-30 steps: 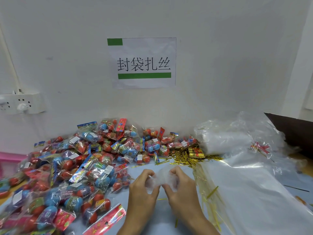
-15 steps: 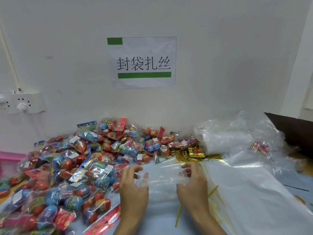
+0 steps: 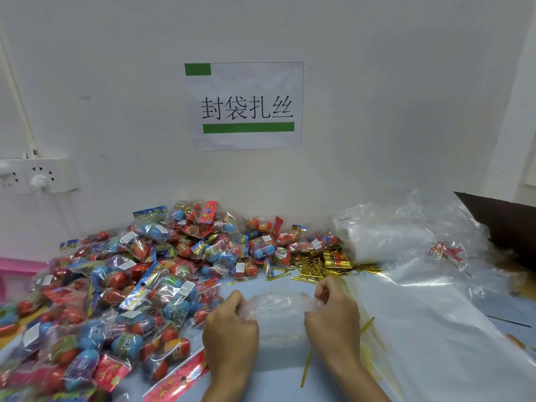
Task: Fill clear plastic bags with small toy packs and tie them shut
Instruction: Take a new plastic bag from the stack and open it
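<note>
- My left hand (image 3: 230,329) grips the left edge of a clear plastic bag (image 3: 278,317), fingers curled over the bunched film.
- My right hand (image 3: 333,317) grips the bag's right edge the same way, fingertips folded in on a wad of plastic near the top corner.
- The bag stretches between my two fists just above the pale blue table (image 3: 278,372), its middle puffed up and rounded; I see nothing inside it.
- The heap of small toy packs (image 3: 139,285) covers the table to my left, running from the near edge back to the wall: clear wrappers with red and blue egg-shaped toys and bright card headers. The nearest packs lie just beside my left hand.
- A scatter of gold twist ties (image 3: 316,269) lies beyond my hands, near the wall, with a gold-wrapped bundle (image 3: 336,260) on top of it.
- One loose gold tie (image 3: 306,368) lies on the table between my wrists, and more thin gold strands trail past my right hand.
- A stack of flat clear bags (image 3: 435,329) spreads across the table on my right; a crumpled lump of clear plastic (image 3: 388,242) sits behind it by the wall.
- A paper sign (image 3: 246,105) with green bars hangs on the wall ahead, and a white power strip (image 3: 37,175) is mounted at the left.
</note>
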### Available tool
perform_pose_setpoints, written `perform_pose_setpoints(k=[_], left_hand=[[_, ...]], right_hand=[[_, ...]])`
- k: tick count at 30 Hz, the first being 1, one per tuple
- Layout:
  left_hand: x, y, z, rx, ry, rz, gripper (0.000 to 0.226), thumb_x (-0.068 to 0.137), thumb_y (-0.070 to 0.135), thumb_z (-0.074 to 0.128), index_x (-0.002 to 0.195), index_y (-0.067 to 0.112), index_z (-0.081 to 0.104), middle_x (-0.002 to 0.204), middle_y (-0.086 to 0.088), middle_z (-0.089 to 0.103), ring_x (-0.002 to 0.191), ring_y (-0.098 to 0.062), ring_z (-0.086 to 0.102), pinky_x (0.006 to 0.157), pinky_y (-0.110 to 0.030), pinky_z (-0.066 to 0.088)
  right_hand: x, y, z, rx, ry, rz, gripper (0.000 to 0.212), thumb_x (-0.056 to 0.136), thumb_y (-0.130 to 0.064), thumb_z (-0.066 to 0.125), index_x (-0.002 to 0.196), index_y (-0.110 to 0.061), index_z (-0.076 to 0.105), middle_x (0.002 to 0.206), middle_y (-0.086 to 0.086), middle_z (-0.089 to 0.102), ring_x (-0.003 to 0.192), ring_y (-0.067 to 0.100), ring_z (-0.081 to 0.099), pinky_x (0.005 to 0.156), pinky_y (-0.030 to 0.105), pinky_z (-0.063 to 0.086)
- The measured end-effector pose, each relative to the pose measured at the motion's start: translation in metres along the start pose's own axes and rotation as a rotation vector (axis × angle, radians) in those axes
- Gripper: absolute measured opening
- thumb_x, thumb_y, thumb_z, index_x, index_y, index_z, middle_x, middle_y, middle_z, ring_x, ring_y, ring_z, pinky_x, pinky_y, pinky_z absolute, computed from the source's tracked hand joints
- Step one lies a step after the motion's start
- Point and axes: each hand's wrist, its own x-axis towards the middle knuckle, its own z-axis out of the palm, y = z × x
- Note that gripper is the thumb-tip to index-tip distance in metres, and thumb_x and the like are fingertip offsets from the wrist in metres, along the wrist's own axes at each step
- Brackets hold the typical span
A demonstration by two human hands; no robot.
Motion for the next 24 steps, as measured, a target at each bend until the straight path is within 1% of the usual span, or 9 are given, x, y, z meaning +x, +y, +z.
perform_pose_setpoints(k=[5, 8, 10, 13, 15, 17, 20, 22, 24], left_hand=[[0.002, -0.004, 0.003, -0.128, -0.067, 0.057, 0.042, 0.070, -0.015, 0.060, 0.062, 0.022, 0.042, 0.056, 0.006, 0.041, 0.056, -0.019, 0.037, 0.049, -0.029, 0.026], [0.006, -0.002, 0.002, -0.342, -0.151, -0.114, 0.043, 0.075, -0.004, 0.076, 0.090, 0.029, 0.053, 0.092, 0.007, 0.058, 0.084, -0.011, 0.055, 0.059, -0.014, 0.041], [0.007, -0.003, 0.004, -0.427, -0.167, -0.242, 0.042, 0.081, 0.009, 0.078, 0.102, 0.032, 0.050, 0.106, 0.009, 0.055, 0.095, -0.008, 0.055, 0.065, -0.021, 0.044], [0.007, -0.004, 0.008, -0.632, -0.245, -0.446, 0.043, 0.079, 0.011, 0.079, 0.112, 0.022, 0.053, 0.110, -0.007, 0.062, 0.087, -0.023, 0.065, 0.062, -0.032, 0.052], [0.005, -0.003, 0.010, -0.776, -0.302, -0.530, 0.050, 0.074, 0.007, 0.081, 0.116, 0.010, 0.056, 0.105, -0.021, 0.067, 0.078, -0.026, 0.068, 0.054, -0.033, 0.053], [0.003, -0.002, 0.009, -0.724, -0.279, -0.476, 0.036, 0.078, 0.001, 0.078, 0.110, 0.008, 0.061, 0.090, -0.019, 0.070, 0.067, -0.020, 0.069, 0.049, -0.030, 0.052], [0.005, -0.005, 0.005, -0.475, -0.226, -0.278, 0.031, 0.081, -0.007, 0.068, 0.096, 0.021, 0.066, 0.076, -0.004, 0.071, 0.061, -0.012, 0.065, 0.054, -0.024, 0.051], [0.006, -0.003, 0.003, -0.328, -0.223, -0.153, 0.036, 0.078, -0.005, 0.066, 0.093, 0.027, 0.064, 0.075, 0.001, 0.069, 0.061, -0.012, 0.063, 0.055, -0.021, 0.048], [0.004, 0.001, 0.003, -0.267, -0.240, -0.062, 0.040, 0.074, -0.007, 0.065, 0.091, 0.029, 0.061, 0.068, 0.002, 0.066, 0.053, -0.011, 0.055, 0.050, -0.021, 0.043]], right_hand=[[0.001, 0.001, -0.002, 0.043, -0.059, 0.009, 0.037, 0.076, 0.005, 0.062, 0.072, -0.029, 0.048, 0.070, -0.007, 0.057, 0.067, 0.016, 0.053, 0.056, 0.032, 0.041], [0.005, 0.004, -0.004, 0.143, -0.025, 0.064, 0.037, 0.074, 0.011, 0.062, 0.077, -0.024, 0.051, 0.076, -0.007, 0.061, 0.073, 0.003, 0.057, 0.055, 0.017, 0.042], [0.005, 0.006, -0.004, 0.204, 0.000, 0.093, 0.037, 0.077, 0.012, 0.065, 0.080, -0.021, 0.049, 0.080, -0.004, 0.062, 0.077, 0.002, 0.059, 0.057, 0.013, 0.043], [0.004, 0.006, 0.000, 0.261, -0.052, 0.135, 0.043, 0.075, 0.009, 0.073, 0.084, -0.023, 0.045, 0.085, -0.002, 0.062, 0.078, 0.011, 0.059, 0.057, 0.012, 0.043], [0.002, 0.005, 0.003, 0.271, -0.137, 0.163, 0.048, 0.071, 0.008, 0.076, 0.087, -0.025, 0.046, 0.085, -0.003, 0.063, 0.069, 0.007, 0.058, 0.053, 0.014, 0.042], [0.000, 0.002, 0.006, 0.253, -0.210, 0.151, 0.045, 0.075, 0.001, 0.073, 0.094, -0.029, 0.046, 0.082, -0.002, 0.064, 0.059, 0.004, 0.055, 0.050, 0.017, 0.040], [-0.006, -0.003, 0.006, 0.136, -0.193, 0.024, 0.064, 0.075, -0.009, 0.076, 0.116, -0.040, 0.038, 0.104, -0.012, 0.054, 0.088, 0.006, 0.056, 0.073, 0.021, 0.046], [-0.007, -0.002, 0.004, 0.034, -0.128, -0.101, 0.074, 0.071, -0.009, 0.078, 0.128, -0.037, 0.040, 0.111, -0.013, 0.046, 0.100, 0.009, 0.048, 0.083, 0.026, 0.045], [-0.008, -0.003, 0.002, -0.008, -0.126, -0.201, 0.054, 0.074, -0.007, 0.074, 0.114, -0.036, 0.052, 0.100, -0.014, 0.050, 0.092, 0.009, 0.050, 0.077, 0.025, 0.046]])
